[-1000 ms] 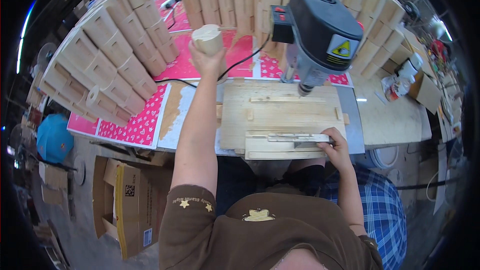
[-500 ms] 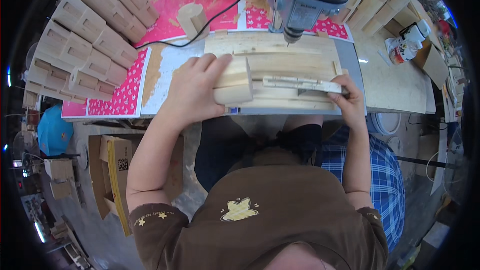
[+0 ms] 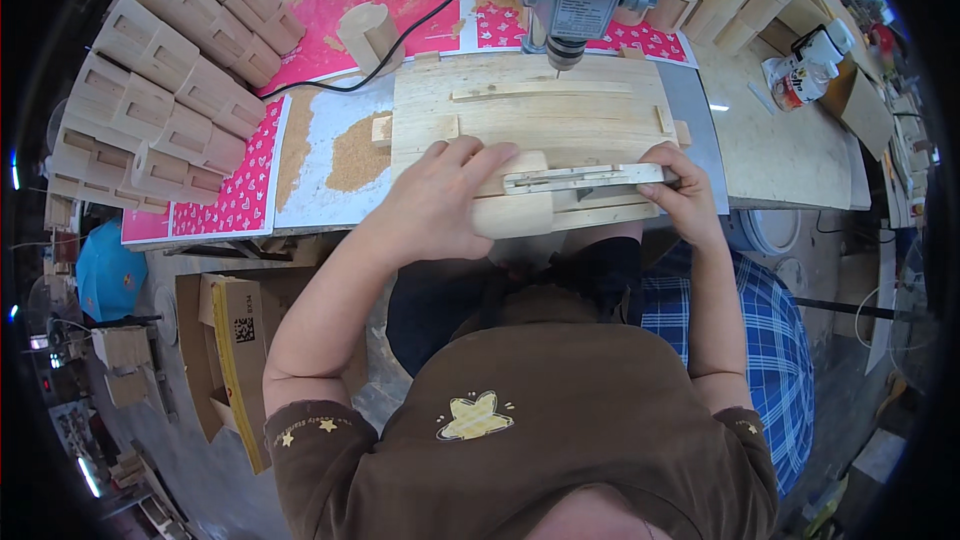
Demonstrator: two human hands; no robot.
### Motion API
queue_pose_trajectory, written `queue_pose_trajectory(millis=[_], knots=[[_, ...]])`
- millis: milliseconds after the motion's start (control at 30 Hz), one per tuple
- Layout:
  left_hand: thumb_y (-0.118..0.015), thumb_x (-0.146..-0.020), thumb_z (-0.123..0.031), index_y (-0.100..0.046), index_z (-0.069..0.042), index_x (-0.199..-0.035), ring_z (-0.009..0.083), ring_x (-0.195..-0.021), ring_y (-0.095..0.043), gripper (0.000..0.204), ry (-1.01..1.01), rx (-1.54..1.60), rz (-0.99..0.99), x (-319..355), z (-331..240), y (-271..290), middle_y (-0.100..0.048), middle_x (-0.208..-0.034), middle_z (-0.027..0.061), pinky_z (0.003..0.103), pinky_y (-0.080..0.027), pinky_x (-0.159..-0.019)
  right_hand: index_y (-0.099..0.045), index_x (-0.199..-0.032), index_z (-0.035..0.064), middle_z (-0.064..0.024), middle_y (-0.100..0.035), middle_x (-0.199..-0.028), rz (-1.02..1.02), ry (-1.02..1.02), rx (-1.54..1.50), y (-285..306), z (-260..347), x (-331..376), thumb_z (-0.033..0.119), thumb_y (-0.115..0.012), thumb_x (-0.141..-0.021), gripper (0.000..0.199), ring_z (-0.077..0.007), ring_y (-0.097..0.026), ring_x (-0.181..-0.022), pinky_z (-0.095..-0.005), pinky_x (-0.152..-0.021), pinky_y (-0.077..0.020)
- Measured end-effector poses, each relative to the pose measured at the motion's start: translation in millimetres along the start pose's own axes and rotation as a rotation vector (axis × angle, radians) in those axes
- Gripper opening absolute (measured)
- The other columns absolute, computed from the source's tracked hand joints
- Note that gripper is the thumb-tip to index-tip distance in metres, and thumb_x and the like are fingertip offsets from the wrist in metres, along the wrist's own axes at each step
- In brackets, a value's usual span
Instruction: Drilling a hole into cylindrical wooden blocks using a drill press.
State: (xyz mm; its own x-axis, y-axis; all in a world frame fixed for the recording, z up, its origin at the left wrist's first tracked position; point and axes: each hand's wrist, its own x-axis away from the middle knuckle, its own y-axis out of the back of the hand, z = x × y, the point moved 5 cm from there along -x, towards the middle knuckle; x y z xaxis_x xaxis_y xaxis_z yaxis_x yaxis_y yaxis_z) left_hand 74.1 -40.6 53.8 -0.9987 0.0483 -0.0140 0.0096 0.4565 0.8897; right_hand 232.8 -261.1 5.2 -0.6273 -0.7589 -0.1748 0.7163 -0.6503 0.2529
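My left hand (image 3: 435,202) is closed around a pale, rounded wooden block (image 3: 515,214) at the near edge of the workbench. In my right hand (image 3: 685,188) a narrow whitish strip (image 3: 585,177) with dark marks along it is pinched between thumb and fingers. The strip's left end lies over the block's upper side; whether they touch, I cannot tell. A grey piece sits under the strip near my right fingers. Beneath and beyond both hands lies a flat wooden board (image 3: 540,120) with thin battens fixed on it.
A bench drill (image 3: 585,5) stands over the board's far side, its bit pointing down. Stacked wooden blocks (image 3: 150,90) rise at the left, more at the back right. A single block (image 3: 368,37) stands beside a black cable (image 3: 425,22). Sawdust (image 3: 360,152) covers part of the bench.
My left hand has brought the block nearer to my body and to the right, under the strip's end. My right hand keeps its hold on the strip. The view has shifted slightly.
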Motion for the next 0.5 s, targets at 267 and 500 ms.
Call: queue_pose_trajectory(millis=[267,500], knots=[[-0.080,-0.058,-0.005,-0.041,-0.008,-0.129,0.0334,-0.121,-0.042,0.081,-0.025,0.565,-0.474,-13,14,-28,-0.035,-0.132,0.0153,0.038,-0.046,-0.093,-0.061,-0.093,0.0021,-0.0034,-0.055,-0.089,-0.109,0.024,0.033,1,-31,-20,-0.001,-0.069,-0.073,0.022,-0.0151,-0.052,-0.087,-0.0244,-0.079,-0.0400],[-0.080,-0.063,-0.010,-0.044,-0.001,-0.123,0.0309,-0.117,-0.047,0.071,0.180,0.311,-0.820,-39,47,-74,-0.050,-0.120,0.0160,0.035,-0.046,-0.090,-0.064,-0.096,0.0064,-0.0053,-0.060,-0.085,-0.248,0.218,0.611,17,-21,-74,0.011,-0.077,-0.066,0.033,-0.0259,-0.048,-0.083,-0.0343,-0.077,-0.0395]])
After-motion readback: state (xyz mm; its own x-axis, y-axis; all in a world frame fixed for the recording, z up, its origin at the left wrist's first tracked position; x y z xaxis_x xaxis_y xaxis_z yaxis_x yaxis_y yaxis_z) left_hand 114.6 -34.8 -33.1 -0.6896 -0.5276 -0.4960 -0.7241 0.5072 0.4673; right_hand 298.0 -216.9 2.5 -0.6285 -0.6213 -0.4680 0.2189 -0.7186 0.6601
